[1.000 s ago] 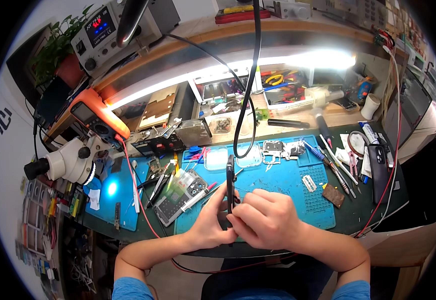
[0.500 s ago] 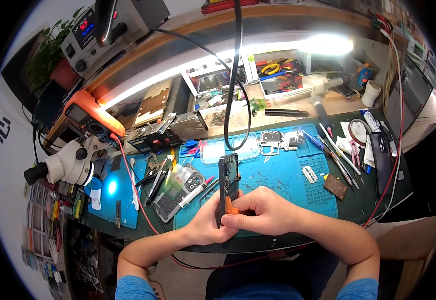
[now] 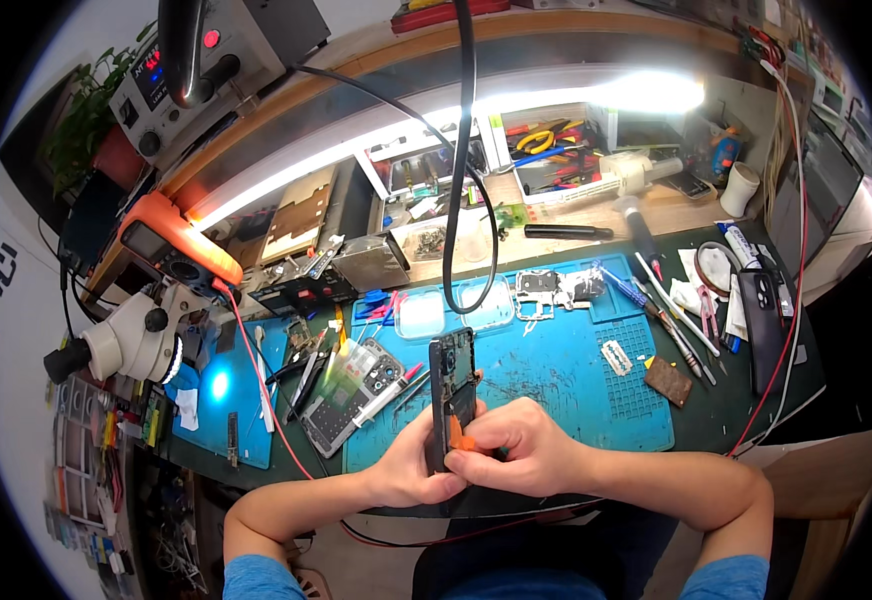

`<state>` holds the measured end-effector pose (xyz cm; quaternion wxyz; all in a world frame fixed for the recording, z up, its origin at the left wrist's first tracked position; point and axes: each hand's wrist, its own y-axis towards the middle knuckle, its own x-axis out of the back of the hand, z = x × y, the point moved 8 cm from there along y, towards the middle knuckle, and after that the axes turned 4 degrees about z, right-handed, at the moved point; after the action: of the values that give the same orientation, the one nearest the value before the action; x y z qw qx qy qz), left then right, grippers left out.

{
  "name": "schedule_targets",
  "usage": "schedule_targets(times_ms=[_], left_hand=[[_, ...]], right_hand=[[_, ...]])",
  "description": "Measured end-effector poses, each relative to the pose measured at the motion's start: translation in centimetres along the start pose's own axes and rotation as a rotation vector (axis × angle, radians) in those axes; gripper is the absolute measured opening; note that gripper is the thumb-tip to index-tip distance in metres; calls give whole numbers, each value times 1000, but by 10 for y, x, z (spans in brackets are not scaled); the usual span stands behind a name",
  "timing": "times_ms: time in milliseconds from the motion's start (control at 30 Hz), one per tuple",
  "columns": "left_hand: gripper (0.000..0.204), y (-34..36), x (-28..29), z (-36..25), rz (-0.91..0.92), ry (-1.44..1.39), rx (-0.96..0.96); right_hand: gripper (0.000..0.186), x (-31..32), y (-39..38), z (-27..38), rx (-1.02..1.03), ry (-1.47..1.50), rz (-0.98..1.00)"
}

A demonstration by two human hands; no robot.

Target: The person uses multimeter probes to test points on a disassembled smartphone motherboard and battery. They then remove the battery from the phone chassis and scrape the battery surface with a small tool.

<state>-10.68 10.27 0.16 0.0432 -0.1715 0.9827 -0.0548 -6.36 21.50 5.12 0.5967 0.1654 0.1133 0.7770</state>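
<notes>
An opened dark phone (image 3: 451, 375) stands nearly upright over the blue silicone mat (image 3: 556, 380), its inner parts showing on the right side. My left hand (image 3: 411, 465) is closed round its lower part, fingers partly hidden behind it. My right hand (image 3: 521, 445) is closed on an orange strip (image 3: 459, 432) at the phone's lower inner side. Just left of the phone lie a disassembled back panel (image 3: 346, 410) and a pen-like tool (image 3: 386, 395). Metal phone parts (image 3: 551, 290) rest at the mat's back, and a razor blade (image 3: 616, 358) lies to the right.
A microscope (image 3: 116, 340) and an orange multimeter (image 3: 176, 240) stand left. A black cable loop (image 3: 451, 250) hangs above the phone. A dark phone (image 3: 761, 335), assorted tools (image 3: 676, 320) and a brown block (image 3: 668, 382) lie right. A shelf (image 3: 406, 55) with instruments runs along the back.
The phone has turned from edge-on to show more of its inner side, and the orange strip has come into sight. My right hand's fingers have moved lower, onto that strip.
</notes>
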Motion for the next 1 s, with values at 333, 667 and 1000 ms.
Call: schedule_targets(times_ms=[333, 667, 1000], left_hand=[[132, 0, 1, 0, -12, -19, -27], [129, 4, 1, 1, 36, -35, -46], [123, 3, 2, -1, 63, -170, -76]], right_hand=[[32, 1, -5, -3, 61, -5, -29], [28, 1, -7, -10, 7, 98, -1], [29, 11, -9, -11, -53, 199, -5]])
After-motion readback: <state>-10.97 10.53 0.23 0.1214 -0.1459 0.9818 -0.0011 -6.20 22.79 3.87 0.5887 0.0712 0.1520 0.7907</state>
